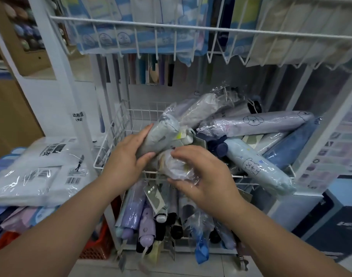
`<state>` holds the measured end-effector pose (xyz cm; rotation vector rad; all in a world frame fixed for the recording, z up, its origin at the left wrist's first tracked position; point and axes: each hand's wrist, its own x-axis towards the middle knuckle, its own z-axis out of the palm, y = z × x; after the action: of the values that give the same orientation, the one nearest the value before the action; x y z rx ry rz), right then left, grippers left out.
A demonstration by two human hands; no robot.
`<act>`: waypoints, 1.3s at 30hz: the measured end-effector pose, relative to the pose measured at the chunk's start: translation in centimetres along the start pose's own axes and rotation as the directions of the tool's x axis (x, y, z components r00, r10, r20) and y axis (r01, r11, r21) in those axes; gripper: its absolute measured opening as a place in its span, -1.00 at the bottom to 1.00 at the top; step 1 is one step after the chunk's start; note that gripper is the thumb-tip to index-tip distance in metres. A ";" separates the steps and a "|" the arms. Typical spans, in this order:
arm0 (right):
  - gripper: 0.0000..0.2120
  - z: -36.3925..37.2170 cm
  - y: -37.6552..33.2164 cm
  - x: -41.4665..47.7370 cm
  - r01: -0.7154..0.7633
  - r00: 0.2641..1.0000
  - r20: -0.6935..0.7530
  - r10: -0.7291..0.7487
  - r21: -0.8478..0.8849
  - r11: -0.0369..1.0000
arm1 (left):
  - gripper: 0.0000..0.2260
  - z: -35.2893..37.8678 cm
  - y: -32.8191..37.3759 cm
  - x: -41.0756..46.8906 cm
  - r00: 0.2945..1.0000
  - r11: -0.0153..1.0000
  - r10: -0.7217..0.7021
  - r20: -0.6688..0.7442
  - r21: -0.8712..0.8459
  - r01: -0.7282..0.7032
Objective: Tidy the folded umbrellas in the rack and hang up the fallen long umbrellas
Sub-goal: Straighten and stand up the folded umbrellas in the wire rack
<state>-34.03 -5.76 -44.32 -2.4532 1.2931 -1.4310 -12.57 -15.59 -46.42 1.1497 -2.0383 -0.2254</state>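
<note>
Two bare hands work at the front edge of a white wire rack basket (111, 136). The left hand (123, 156) has its fingers clamped on a grey plastic-sleeved folded umbrella (161, 134), apparently to straighten it. The right hand (203, 176) has its fingers wrapped over a pale plastic-sleeved folded umbrella (175, 164), steadying it against the rim.

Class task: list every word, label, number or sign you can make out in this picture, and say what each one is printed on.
White upright of the rack: a small label of handwritten Chinese characters, too blurred to read.
White plastic packet at left: bold dark Chinese characters, blurred; a barcode, digits too small.
Hang tag under the right hand: a small logo, unreadable.
Purple folded umbrella: only a dog drawing, no words.
</note>
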 end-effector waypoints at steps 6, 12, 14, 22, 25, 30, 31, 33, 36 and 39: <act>-0.60 -1.4 0.4 2.2 -0.295 0.949 -0.033 0.312 0.245 0.924 | -0.36 -1.7 2.7 1.4 0.993 0.997 0.080 -0.087 0.002 -0.080; -0.60 -2.5 1.4 4.4 -0.342 0.918 -0.085 0.388 0.329 0.880 | -0.35 -2.9 4.2 1.6 0.988 0.989 0.116 -0.104 0.099 -0.106; -0.62 -2.5 0.8 4.9 -0.350 0.917 -0.073 0.393 0.329 0.877 | -0.35 -3.6 4.8 1.6 0.987 0.985 0.127 -0.099 0.129 -0.114; -0.81 -6.6 2.0 5.5 -0.343 0.743 -0.337 0.578 0.550 0.761 | -0.38 -3.2 7.9 2.3 0.984 0.972 0.169 -0.062 0.177 -0.156; -0.86 -9.6 2.3 3.8 -0.327 0.664 -0.392 0.637 0.614 0.718 | -0.36 -1.8 9.6 2.7 0.975 0.950 0.223 -0.015 0.229 -0.214; -0.83 -14.0 2.7 0.3 -0.243 0.587 -0.553 0.591 0.576 0.781 | -0.34 -0.2 12.8 3.7 0.966 0.925 0.258 0.006 0.286 -0.249; -0.82 -15.1 2.8 -0.5 -0.222 0.560 -0.592 0.580 0.567 0.793 | -0.34 0.3 13.7 4.0 0.959 0.914 0.284 0.007 0.299 -0.273; -0.85 -16.0 2.4 -1.4 -0.192 0.534 -0.640 0.553 0.545 0.816 | -0.34 0.5 14.8 4.3 0.952 0.894 0.307 0.006 0.340 -0.291; -0.88 -17.5 2.3 -3.0 -0.184 0.453 -0.736 0.503 0.475 0.861 | -0.35 1.2 16.5 4.7 0.942 0.867 0.336 -0.002 0.392 -0.309; -0.84 -18.8 3.0 -3.7 -0.170 0.381 -0.818 0.431 0.396 0.902 | -0.35 1.8 17.5 5.4 0.940 0.856 0.340 -0.020 0.420 -0.301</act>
<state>-50.55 1.61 -37.26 -1.0494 1.3839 -2.6840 -26.91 -10.15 -36.21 1.0105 -2.2137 0.4407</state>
